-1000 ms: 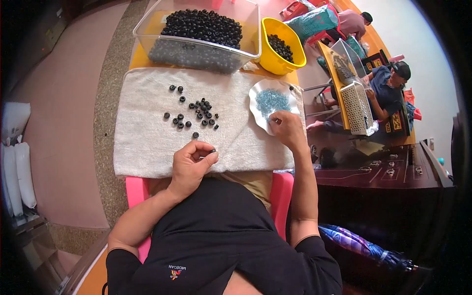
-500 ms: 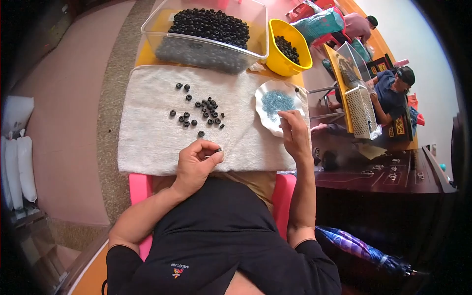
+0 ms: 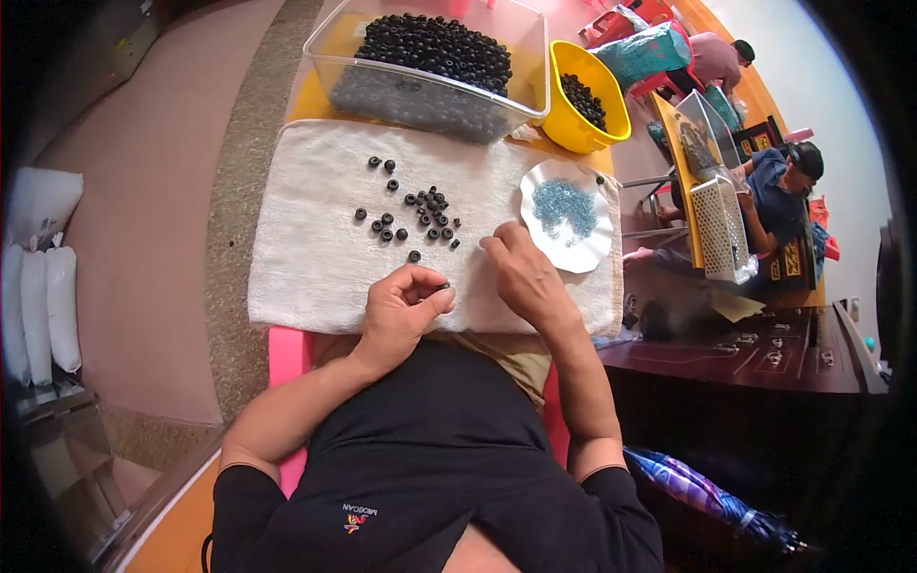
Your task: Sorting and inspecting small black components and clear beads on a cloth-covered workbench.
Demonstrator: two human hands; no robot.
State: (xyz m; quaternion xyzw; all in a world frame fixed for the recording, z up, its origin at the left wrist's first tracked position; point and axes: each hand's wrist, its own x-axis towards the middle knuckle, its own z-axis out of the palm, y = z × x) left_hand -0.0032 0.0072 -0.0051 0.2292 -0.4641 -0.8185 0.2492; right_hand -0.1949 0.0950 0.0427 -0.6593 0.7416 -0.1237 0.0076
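Observation:
My left hand [image 3: 401, 307] rests above the near part of the white towel [image 3: 315, 258], thumb and forefinger pinching a small black bead [image 3: 444, 286]. To its right, my right hand [image 3: 527, 274] hovers over the towel with its fingertips pinched together. Whatever may be between them is too small to make out. Several loose black beads [image 3: 415, 256], round with holes, lie scattered beyond my left hand. Just past my right hand stands a white wavy-rimmed dish [image 3: 585, 256], and in it lies a spread of tiny clear bluish pieces [image 3: 564, 205].
At the table's far side, a clear plastic bin [image 3: 325, 57] holds a heap of black beads, beside a yellow tub [image 3: 616, 129] with more. A co-worker [image 3: 778, 191] sits at another table on the right. A folded umbrella [image 3: 707, 492] lies low at right.
My right hand has left the dish and come left toward my left hand. The left hand keeps its pinch on the bead. The whole view has shifted slightly.

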